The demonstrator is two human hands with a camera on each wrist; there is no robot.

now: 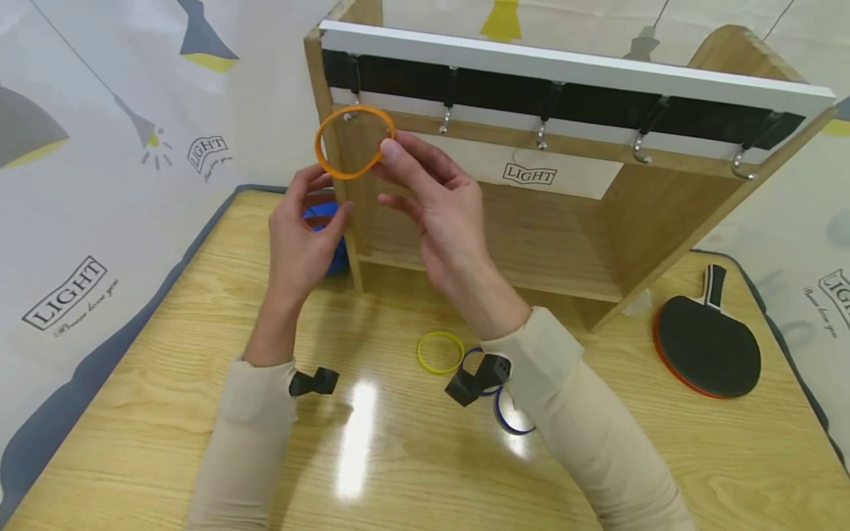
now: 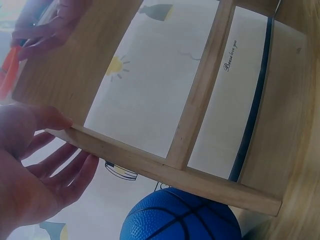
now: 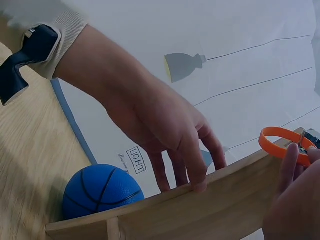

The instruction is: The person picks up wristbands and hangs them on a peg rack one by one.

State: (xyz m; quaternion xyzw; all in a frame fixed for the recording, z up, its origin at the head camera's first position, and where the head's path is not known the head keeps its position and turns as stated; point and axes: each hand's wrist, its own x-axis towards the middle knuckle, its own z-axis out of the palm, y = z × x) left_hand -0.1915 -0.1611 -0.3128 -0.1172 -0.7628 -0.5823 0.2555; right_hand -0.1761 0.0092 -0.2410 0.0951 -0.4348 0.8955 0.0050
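An orange ring (image 1: 345, 175) is pinched between the thumb and fingers of my right hand (image 1: 448, 203). It is held up in front of the leftmost metal hook (image 1: 356, 92) of a wooden rack (image 1: 358, 269); in the head view the hook's tip shows inside the ring's upper part. In the right wrist view the ring (image 3: 272, 146) sits close around that hook. My left hand (image 1: 299, 236) grips the edge of the rack's left side panel (image 2: 122, 152), thumb on the inner side, fingers outside.
A blue mini basketball (image 3: 100, 192) lies by the rack's left side. On the table (image 1: 166, 442) are a yellow ring (image 1: 441, 372) and blue rings (image 1: 508, 424), partly behind my right sleeve. A black table-tennis paddle (image 1: 707, 346) lies at right. More hooks (image 1: 640, 147) line the rack.
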